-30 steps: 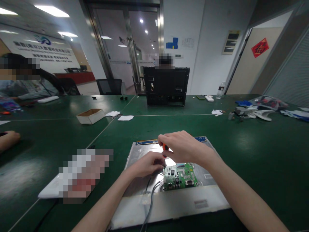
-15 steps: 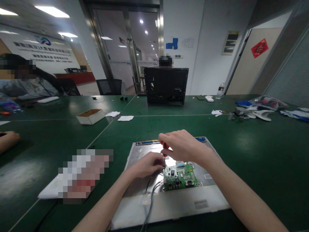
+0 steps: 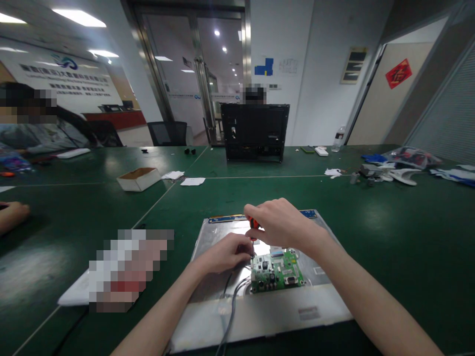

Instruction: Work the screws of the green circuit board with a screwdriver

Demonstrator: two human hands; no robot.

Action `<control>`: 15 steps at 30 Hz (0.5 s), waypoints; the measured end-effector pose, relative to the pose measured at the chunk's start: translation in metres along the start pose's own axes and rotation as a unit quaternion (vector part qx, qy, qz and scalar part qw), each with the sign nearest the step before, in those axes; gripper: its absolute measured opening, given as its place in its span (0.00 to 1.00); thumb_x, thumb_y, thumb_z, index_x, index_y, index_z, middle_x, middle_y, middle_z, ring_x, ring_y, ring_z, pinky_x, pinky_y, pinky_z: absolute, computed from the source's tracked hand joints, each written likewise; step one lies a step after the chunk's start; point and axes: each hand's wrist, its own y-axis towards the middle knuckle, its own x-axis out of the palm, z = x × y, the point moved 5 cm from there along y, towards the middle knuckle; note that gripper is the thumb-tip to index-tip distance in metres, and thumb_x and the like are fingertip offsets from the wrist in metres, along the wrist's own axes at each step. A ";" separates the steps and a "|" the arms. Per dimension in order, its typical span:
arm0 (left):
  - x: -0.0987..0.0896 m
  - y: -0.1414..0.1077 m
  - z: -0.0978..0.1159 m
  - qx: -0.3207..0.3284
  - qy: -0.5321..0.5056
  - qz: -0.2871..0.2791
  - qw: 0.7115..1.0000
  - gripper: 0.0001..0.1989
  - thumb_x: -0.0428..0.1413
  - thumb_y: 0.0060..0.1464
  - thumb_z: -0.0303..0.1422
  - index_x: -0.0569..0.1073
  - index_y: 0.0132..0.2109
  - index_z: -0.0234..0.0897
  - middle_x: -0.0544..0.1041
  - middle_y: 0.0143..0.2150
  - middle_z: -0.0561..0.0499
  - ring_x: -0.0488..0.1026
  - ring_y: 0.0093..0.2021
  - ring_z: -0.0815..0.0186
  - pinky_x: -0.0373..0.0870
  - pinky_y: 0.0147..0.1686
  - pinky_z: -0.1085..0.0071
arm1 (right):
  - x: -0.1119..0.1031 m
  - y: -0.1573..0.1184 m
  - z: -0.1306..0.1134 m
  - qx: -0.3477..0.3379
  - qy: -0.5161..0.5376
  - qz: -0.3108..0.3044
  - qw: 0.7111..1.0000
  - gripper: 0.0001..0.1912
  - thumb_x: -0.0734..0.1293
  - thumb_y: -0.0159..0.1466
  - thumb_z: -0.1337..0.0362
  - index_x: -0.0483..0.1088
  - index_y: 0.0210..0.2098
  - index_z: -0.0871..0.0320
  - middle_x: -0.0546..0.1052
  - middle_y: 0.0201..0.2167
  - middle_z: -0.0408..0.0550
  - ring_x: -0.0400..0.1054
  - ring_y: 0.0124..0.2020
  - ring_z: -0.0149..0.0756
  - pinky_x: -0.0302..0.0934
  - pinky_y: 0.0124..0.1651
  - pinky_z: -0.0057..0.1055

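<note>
A silver panel (image 3: pixel 267 314) lies flat on the green table, with a green circuit board (image 3: pixel 278 269) on it. My right hand (image 3: pixel 278 222) is wrapped round the red and black handle of a screwdriver (image 3: pixel 254 224), whose shaft points down at the board's upper left corner. Beside that tip, my left hand (image 3: pixel 230 251) has its fingers pressed together; what they hold, if anything, is hidden. Grey cables (image 3: pixel 233 311) run from the board's left side over the panel's front edge.
A blurred white packet (image 3: pixel 77 289) lies left of the panel. Further back are an open box (image 3: pixel 139 179), paper pieces (image 3: pixel 193 181) and an upright black monitor frame (image 3: pixel 256 131). Another person's hand (image 3: pixel 14 216) rests at the left edge. Bags and parts (image 3: pixel 404 170) lie at the right.
</note>
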 end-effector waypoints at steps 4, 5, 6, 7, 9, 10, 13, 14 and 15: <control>0.000 -0.001 0.001 0.001 0.000 0.001 1.000 0.07 0.54 0.48 0.21 0.74 0.33 0.34 0.75 0.30 0.53 0.72 0.32 0.66 0.65 0.33 0.73 | 0.000 0.000 0.002 -0.004 -0.005 0.008 1.000 0.11 0.65 0.61 0.57 0.65 0.37 0.58 0.76 0.28 0.45 0.63 0.24 0.30 0.38 0.24 0.31; 0.000 -0.001 0.001 0.002 0.000 0.001 1.000 0.07 0.54 0.48 0.21 0.74 0.33 0.34 0.75 0.30 0.53 0.71 0.32 0.66 0.65 0.33 0.73 | -0.001 -0.001 0.002 -0.007 -0.003 0.010 1.000 0.11 0.65 0.61 0.57 0.66 0.37 0.58 0.75 0.28 0.44 0.63 0.24 0.30 0.38 0.24 0.31; -0.001 -0.001 0.001 0.003 0.000 0.002 1.000 0.07 0.54 0.48 0.21 0.74 0.33 0.34 0.75 0.31 0.53 0.71 0.32 0.66 0.65 0.33 0.73 | -0.002 -0.002 0.003 -0.010 -0.001 0.012 1.000 0.11 0.65 0.61 0.57 0.66 0.37 0.57 0.76 0.28 0.44 0.63 0.24 0.30 0.38 0.24 0.30; -0.001 -0.001 0.001 0.005 0.002 0.003 1.000 0.07 0.54 0.48 0.21 0.74 0.33 0.34 0.75 0.31 0.53 0.71 0.32 0.66 0.65 0.33 0.73 | -0.004 -0.002 0.003 -0.012 0.001 0.016 1.000 0.11 0.65 0.61 0.57 0.66 0.37 0.57 0.76 0.28 0.44 0.63 0.24 0.30 0.39 0.24 0.30; -0.001 -0.001 0.001 0.009 0.008 0.006 1.000 0.07 0.54 0.48 0.21 0.74 0.33 0.34 0.75 0.30 0.53 0.71 0.32 0.67 0.65 0.32 0.74 | -0.008 -0.004 0.005 -0.013 0.004 0.026 1.000 0.11 0.66 0.60 0.56 0.65 0.37 0.57 0.76 0.28 0.43 0.63 0.24 0.30 0.39 0.24 0.30; -0.001 -0.001 0.000 0.011 0.010 0.007 1.000 0.07 0.54 0.47 0.20 0.74 0.33 0.34 0.74 0.30 0.53 0.71 0.32 0.67 0.64 0.32 0.74 | -0.011 -0.005 0.007 -0.011 0.005 0.030 0.999 0.11 0.66 0.60 0.56 0.65 0.38 0.56 0.77 0.29 0.43 0.64 0.25 0.31 0.40 0.24 0.29; -0.002 -0.001 0.000 0.015 0.009 0.009 1.000 0.07 0.54 0.48 0.21 0.74 0.33 0.34 0.74 0.30 0.53 0.70 0.31 0.67 0.64 0.32 0.74 | -0.014 -0.007 0.009 -0.007 0.010 0.030 0.999 0.11 0.66 0.60 0.57 0.65 0.38 0.56 0.77 0.30 0.44 0.65 0.26 0.31 0.40 0.25 0.29; -0.001 -0.001 -0.001 0.015 0.009 0.009 1.000 0.07 0.54 0.48 0.21 0.74 0.33 0.34 0.74 0.30 0.54 0.70 0.31 0.68 0.64 0.32 0.74 | -0.015 -0.007 0.010 -0.006 0.010 0.028 1.000 0.11 0.66 0.60 0.57 0.65 0.38 0.56 0.77 0.30 0.44 0.65 0.26 0.31 0.40 0.25 0.29; -0.001 -0.001 -0.001 0.015 0.010 0.009 1.000 0.07 0.54 0.48 0.21 0.74 0.34 0.34 0.73 0.29 0.54 0.69 0.30 0.68 0.64 0.31 0.75 | -0.015 -0.007 0.010 -0.005 0.010 0.026 1.000 0.11 0.66 0.60 0.57 0.65 0.38 0.56 0.77 0.30 0.45 0.65 0.26 0.31 0.40 0.25 0.29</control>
